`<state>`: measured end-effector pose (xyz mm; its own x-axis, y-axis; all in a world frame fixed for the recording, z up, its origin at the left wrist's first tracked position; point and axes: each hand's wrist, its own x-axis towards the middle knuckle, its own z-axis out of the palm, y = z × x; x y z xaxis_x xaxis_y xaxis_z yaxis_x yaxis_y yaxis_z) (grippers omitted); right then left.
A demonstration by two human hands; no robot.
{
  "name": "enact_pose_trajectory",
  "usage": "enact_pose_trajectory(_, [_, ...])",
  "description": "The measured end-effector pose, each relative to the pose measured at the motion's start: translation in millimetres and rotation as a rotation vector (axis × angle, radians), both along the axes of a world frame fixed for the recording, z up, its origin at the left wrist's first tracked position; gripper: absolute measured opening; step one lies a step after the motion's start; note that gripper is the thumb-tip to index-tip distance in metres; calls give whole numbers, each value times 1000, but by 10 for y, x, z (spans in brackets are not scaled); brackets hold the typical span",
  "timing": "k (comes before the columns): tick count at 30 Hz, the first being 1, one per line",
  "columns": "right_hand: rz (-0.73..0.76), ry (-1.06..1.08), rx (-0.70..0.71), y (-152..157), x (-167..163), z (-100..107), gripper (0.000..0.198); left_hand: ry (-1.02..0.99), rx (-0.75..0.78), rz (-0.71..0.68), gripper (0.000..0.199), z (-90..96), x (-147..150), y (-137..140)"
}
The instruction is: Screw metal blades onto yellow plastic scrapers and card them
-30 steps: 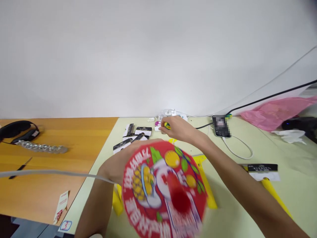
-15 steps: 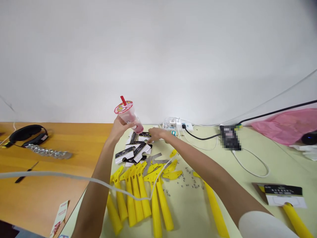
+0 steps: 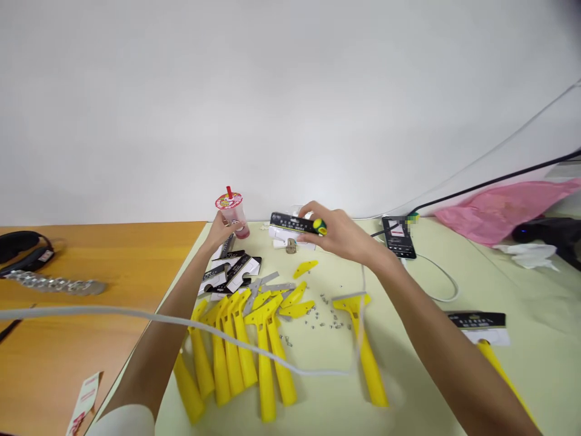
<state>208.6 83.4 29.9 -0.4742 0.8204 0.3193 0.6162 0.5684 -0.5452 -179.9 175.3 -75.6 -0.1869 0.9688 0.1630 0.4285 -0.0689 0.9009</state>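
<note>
Left grip (image 3: 221, 231) around cup (image 3: 235, 214); card (image 3: 290, 223) juts left from right grip (image 3: 338, 231).

Yellow handles (image 3: 266, 387) on the pale green tabletop (image 3: 327, 406): nine. Seven bunched left near the near edge, one apart, one with a card towards the right edge. Yellow blade-shaped pieces (image 3: 305, 268): at least four, overlapping. Grey metal strips (image 3: 284, 287): several, overlap prevents a tally. Small metal bits (image 3: 335, 325): over a dozen, too tiny to total. Black-and-white cards (image 3: 290, 223): one lifted near the far edge, one towards the right edge, at least four heaped towards the left edge. Lidded cup (image 3: 235, 216), far left corner: one. Red straw (image 3: 229, 192): one. Phone (image 3: 398, 239), towards the far edge: one.
</note>
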Motion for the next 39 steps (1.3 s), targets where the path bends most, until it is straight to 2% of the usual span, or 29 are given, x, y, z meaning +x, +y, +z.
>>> enact_pose_trajectory(2, [-40, 183, 78, -171, 140, 86, 43, 54, -20, 52, 85, 5, 10, -65])
enact_pose_trajectory(6, [-140, 472, 244, -425, 280, 197, 54, 170, -13, 272, 94, 41, 83, -271])
enact_pose_trajectory(10, [-213, 603, 322, -585, 345, 251, 60, 165, 128, 261, 88, 224, 363, -555])
enact_pose_trajectory(13, [-195, 537, 261, -657, 368, 257, 57, 75, 268, 152, 80, 514, 738, -822])
enact_pose_trajectory(15, [-185, 445, 189, -692, 380, 247, 52, 0, 318, 0, 73, 742, 1024, -1024])
enact_pose_trajectory(19, [-147, 241, 61, -729, 416, 191, 43, -174, 262, -347, 56, 1117, 1513, -1409])
enact_pose_trajectory(22, [-109, 163, 18, -744, 453, 118, 38, -163, 193, -531, 44, 1234, 1697, -1584])
enact_pose_trajectory(28, [-100, 227, -41, -858, 439, -42, 33, -45, 78, -641, 41, 1178, 1665, -1648])
enact_pose_trajectory(32, [-179, 294, -59, -985, 387, -116, 35, 78, 56, -704, 43, 1184, 1604, -1669])
enact_pose_trajectory(34, [-242, 310, -76, -1047, 419, -188, 36, 91, 88, -668, 40, 1222, 1579, -1691])
enact_pose_trajectory(36, [-322, 249, -130, -1103, 503, -313, 40, 45, 152, -594, 39, 1267, 1540, -1716])
enact_pose_trajectory(39, [-442, -58, -319, -1164, 659, -582, 45, -93, 285, -509, 51, 1321, 1463, -1754])
